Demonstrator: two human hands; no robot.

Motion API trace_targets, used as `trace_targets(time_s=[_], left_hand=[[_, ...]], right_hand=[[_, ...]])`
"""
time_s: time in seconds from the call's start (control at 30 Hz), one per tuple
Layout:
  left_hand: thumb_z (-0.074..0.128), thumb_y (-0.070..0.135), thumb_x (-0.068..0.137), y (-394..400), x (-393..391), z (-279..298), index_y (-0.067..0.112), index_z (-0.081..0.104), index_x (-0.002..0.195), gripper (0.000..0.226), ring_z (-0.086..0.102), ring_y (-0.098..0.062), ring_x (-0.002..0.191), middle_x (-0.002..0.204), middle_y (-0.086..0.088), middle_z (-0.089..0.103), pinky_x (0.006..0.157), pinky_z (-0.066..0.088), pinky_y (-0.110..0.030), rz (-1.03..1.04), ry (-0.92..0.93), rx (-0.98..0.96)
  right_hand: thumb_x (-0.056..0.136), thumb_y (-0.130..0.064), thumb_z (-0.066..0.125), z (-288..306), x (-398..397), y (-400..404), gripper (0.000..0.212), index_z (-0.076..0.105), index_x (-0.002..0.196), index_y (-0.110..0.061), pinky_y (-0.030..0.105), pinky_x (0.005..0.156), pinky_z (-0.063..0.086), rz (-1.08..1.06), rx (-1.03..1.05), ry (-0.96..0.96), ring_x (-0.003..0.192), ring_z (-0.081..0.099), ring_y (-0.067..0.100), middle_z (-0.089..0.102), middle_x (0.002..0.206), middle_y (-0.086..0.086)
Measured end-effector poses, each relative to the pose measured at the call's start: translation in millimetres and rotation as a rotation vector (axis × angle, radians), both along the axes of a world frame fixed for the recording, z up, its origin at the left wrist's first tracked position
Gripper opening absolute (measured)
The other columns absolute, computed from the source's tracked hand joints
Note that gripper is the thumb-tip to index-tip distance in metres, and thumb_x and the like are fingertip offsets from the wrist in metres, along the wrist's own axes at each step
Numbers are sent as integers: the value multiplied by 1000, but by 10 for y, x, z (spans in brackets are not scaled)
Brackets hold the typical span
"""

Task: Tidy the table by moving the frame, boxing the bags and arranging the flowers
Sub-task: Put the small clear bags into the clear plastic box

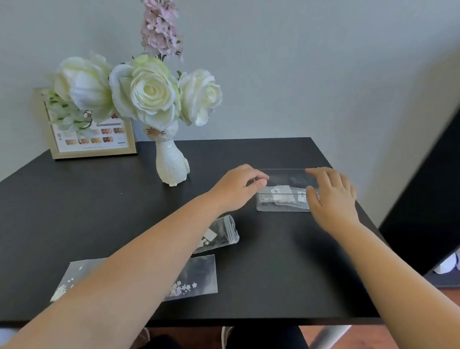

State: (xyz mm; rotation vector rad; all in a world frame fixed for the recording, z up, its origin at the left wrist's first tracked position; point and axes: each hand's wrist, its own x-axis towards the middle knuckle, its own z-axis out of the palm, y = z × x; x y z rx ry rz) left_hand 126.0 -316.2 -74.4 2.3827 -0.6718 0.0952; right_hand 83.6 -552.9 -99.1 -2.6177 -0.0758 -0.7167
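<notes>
A clear plastic box (284,206) sits at the right of the black table (272,268), with small bags of white bits (278,195) inside. My left hand (236,186) is at the box's left end, fingers pinched near its rim. My right hand (330,197) rests at the box's right end, fingers curled over the edge. Three clear bags lie nearer me: one (221,233) under my left forearm, one (195,277) at centre, one (71,278) at left. White roses and a pink stem (148,91) stand in a white vase (171,164). A gold frame (93,139) leans against the wall.
The wall runs behind the table. A dark shelf unit (433,196) stands to the right, with white objects (454,263) low down. A metal table leg (327,339) and my knees show below the front edge.
</notes>
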Motion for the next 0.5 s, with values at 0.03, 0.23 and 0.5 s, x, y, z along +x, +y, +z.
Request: trace_targets(time_s=[0.03, 0.23, 0.5], left_hand=[[51, 34, 100, 115, -55, 48, 28, 67, 121, 26, 55, -7, 101, 108, 11, 58, 81, 38, -17, 12, -8, -11], [63, 38, 93, 1012, -540, 283, 38, 67, 98, 6, 61, -3, 94, 100, 20, 65, 76, 45, -19, 126, 261, 134], [76, 73, 58, 1560, -1360, 93, 41, 62, 97, 53, 51, -1, 95, 102, 18, 56, 81, 46, -24, 123, 467, 411]], right_hand=[[88, -19, 53, 5, -81, 92, 37, 55, 124, -23, 50, 100, 29, 44, -56, -54, 124, 36, 30, 50, 133, 5], [85, -17, 60, 38, -387, 782, 28, 65, 112, -23, 39, 88, 45, 567, -134, 33, 103, 51, 22, 57, 116, -1], [75, -56, 70, -67, -238, 1182, 74, 38, 139, -39, 23, 90, 36, 586, 217, 619, 117, 48, 7, 49, 136, -13]])
